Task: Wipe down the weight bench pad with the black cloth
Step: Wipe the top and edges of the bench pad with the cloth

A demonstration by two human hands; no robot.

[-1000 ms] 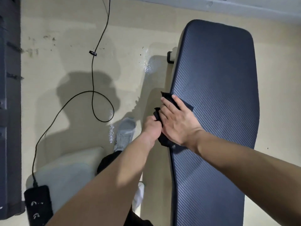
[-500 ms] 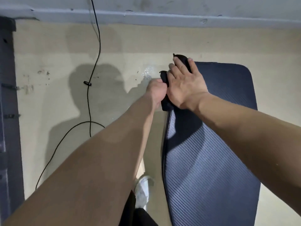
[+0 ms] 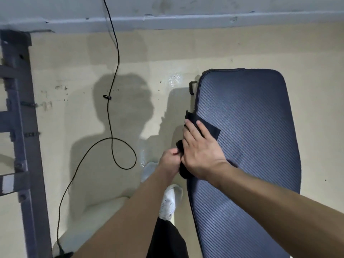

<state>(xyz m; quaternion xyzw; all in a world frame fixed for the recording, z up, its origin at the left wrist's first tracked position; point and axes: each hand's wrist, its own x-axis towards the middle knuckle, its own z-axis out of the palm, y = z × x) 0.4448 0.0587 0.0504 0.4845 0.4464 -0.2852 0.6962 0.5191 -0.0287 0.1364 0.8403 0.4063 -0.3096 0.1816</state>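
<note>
The weight bench pad [image 3: 251, 146] is seen lengthwise from above, dark blue with a diagonal ribbed texture, its far end rounded and close to the wall's grey skirting [image 3: 186, 20]. The black cloth [image 3: 206, 127] is draped over the pad's left edge, about midway along the visible length; one part lies flat on the top surface, the rest hangs down the side.

Right hand [image 3: 202, 155]: laid flat on the cloth, palm down, fingers [image 3: 194, 135] extended and slightly spread, pressing the cloth onto the pad at its left edge. Nothing is gripped; the cloth is pinned under the palm.

Left hand [image 3: 170, 161]: positioned just beside the pad's left edge, touching the right hand. The fingers are curled closed on the hanging portion of the cloth, which is pinched at the side of the pad.

The beige floor [image 3: 74, 71] is seen to the left of the pad. A black cable [image 3: 111, 112] is run down from the wall and looped on the floor, well apart from the pad. A dark metal frame [image 3: 20, 118] is noted along the left margin. A white shoe [image 3: 170, 203] is seen on the floor beside the pad, below the left forearm. A bracket [image 3: 192, 88] is seen protruding at the pad's far left corner.
</note>
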